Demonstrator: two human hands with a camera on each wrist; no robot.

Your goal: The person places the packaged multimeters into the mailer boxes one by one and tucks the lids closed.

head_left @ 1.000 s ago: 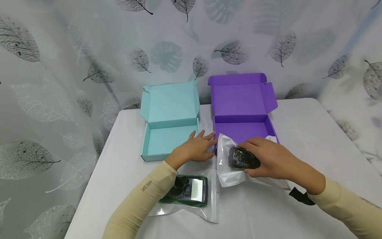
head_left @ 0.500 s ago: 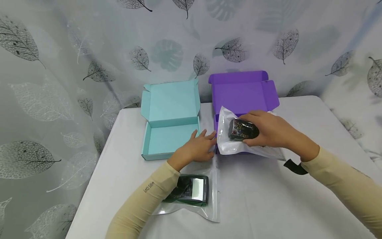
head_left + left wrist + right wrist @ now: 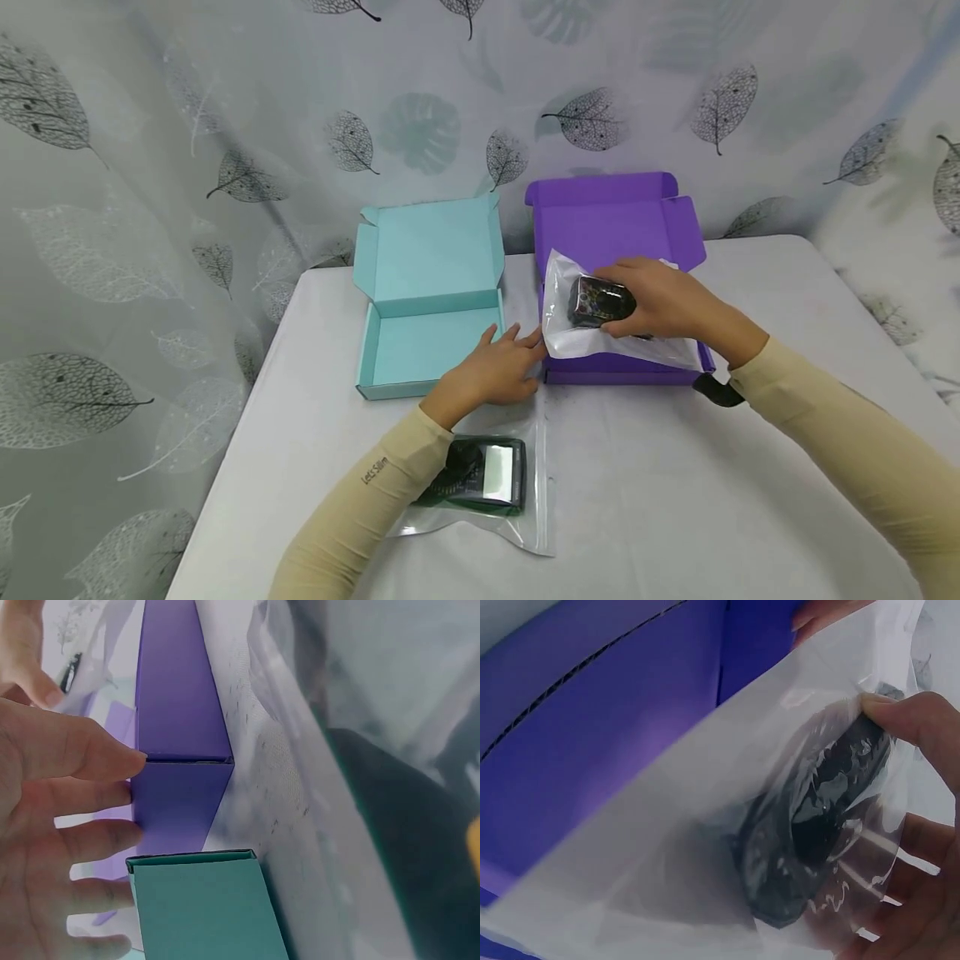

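Dark device in a clear/white bag, held over the tray of the purple box. Right hand clamped on it through the bag, thumb near side, fingers far side. Bag's left edge lines up with the box's left wall, its near edge sits just inside the near wall in the head view; can't tell if bag touches box. Black strap shows below the right wrist, by the box's near-right corner.

Left hand: fingers spread apart, tips against the purple box's left wall near its near corner. It bridges the narrow gap to the teal box, lid up, on the left.

Second bag with a dark meter lies flat on the near side, partly under the left forearm. Most room on the white worktop is near and right of the purple box. Both lids rise at the far edge, close to the leaf-print curtain.
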